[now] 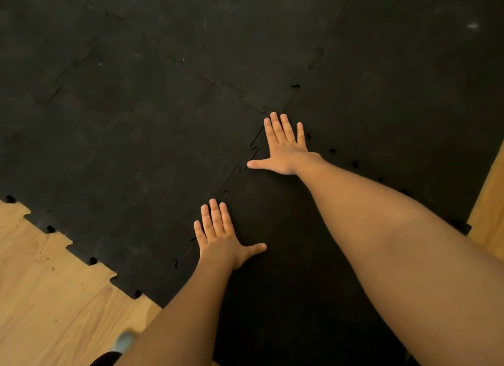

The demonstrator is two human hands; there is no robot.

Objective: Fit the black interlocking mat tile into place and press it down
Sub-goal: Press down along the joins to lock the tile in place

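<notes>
The black interlocking mat tile (283,229) lies flat below me, its toothed left edge meeting the neighbouring tile (136,174) along a jagged seam (245,158). My left hand (223,240) rests palm down with fingers spread on the tile's left edge, over the lower part of that seam. My right hand (283,150) lies flat further up, near the corner where several tiles meet, thumb pointing at the seam. Neither hand holds anything. Small gaps show along the seam on the tile's right side (354,164).
Black mat tiles (191,52) cover the floor ahead and to both sides. Bare wooden floor (49,297) shows at the lower left past a toothed mat edge, and a wood strip (491,202) at the right. A foot in a grey sock (124,341) is near the bottom edge.
</notes>
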